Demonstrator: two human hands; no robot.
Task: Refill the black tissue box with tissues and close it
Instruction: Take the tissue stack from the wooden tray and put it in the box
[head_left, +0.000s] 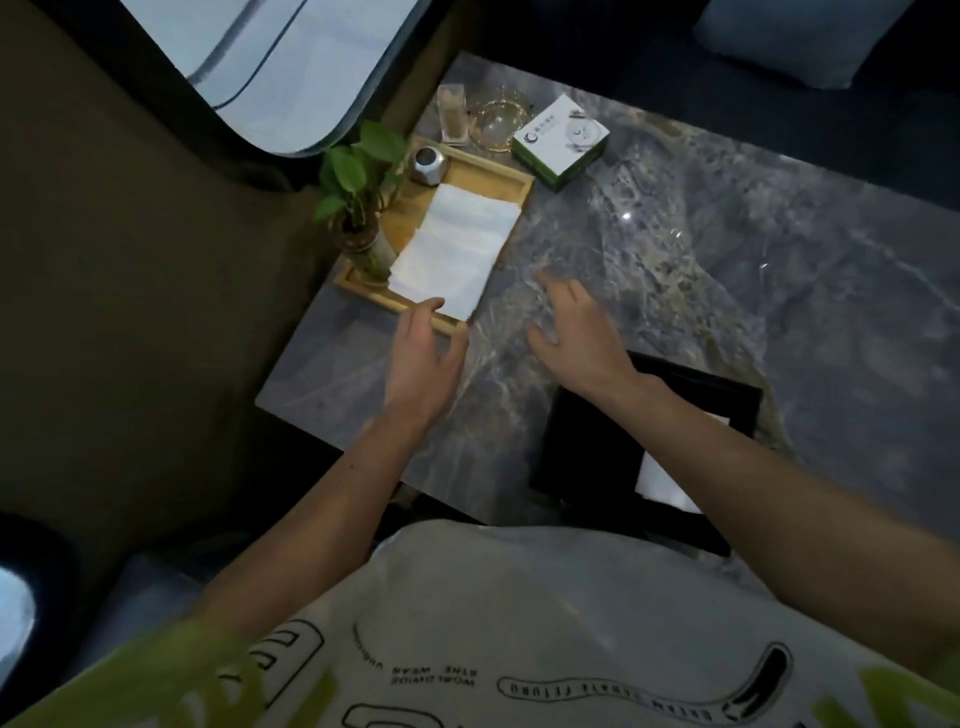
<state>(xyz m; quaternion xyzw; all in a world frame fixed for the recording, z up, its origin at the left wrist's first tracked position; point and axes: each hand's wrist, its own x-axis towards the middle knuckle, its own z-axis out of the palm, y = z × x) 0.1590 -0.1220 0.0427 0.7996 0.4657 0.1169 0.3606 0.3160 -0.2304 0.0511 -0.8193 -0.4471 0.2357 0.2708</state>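
A stack of white tissues (457, 244) lies on a wooden tray (501, 179) at the table's left side. My left hand (423, 358) hovers open at the stack's near corner, fingers spread, just above the tray's edge. My right hand (574, 332) is open over the marble table, to the right of the stack and apart from it. The black tissue box (587, 441) sits near the table's front edge under my right forearm, with some white tissue (662, 480) showing inside it. Its lid is partly hidden by my arm.
On the tray stand a potted green plant (358, 171) and a small silver object (428, 165). Behind it are a glass ashtray (498, 122), a toothpick holder (452, 114) and a white-green box (561, 140). The grey marble table (727, 260) stretches right. A sofa lies left.
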